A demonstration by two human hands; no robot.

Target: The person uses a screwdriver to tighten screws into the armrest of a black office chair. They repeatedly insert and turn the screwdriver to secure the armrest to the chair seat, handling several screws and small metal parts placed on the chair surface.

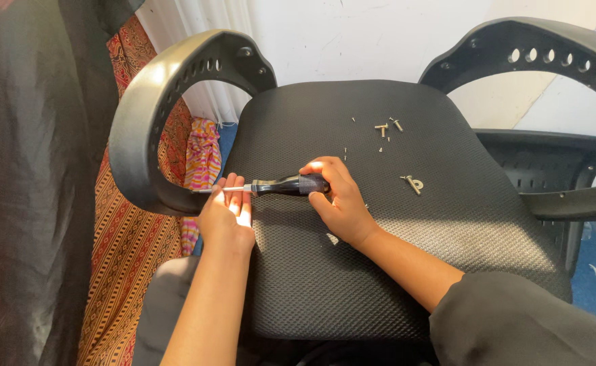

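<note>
Right hand (342, 203) wraps the black handle of a screwdriver (281, 185), fingers curled and pressed together around the grip; the tool lies nearly level just above the mesh chair seat (379, 257), its metal shaft running left from those fingers. Left hand (229, 215) sits at the shaft, fingertips pinching it loosely near the tip, right where it meets the lower inner edge of the left armrest (150, 122). The screw itself is hidden behind the left fingers, so whether the tip is seated cannot be told. Judging from this, the step in hand is driving a fastener at the armrest mount. Doing it well calls for keeping the shaft square to the hole, pushing along the axis from the handle, and letting the left fingers only guide, not bind, the shaft. Loose screws (386, 127) lie beyond the right fingers, well apart; another screw with washer (413, 183) lies to the right of them, near
</note>
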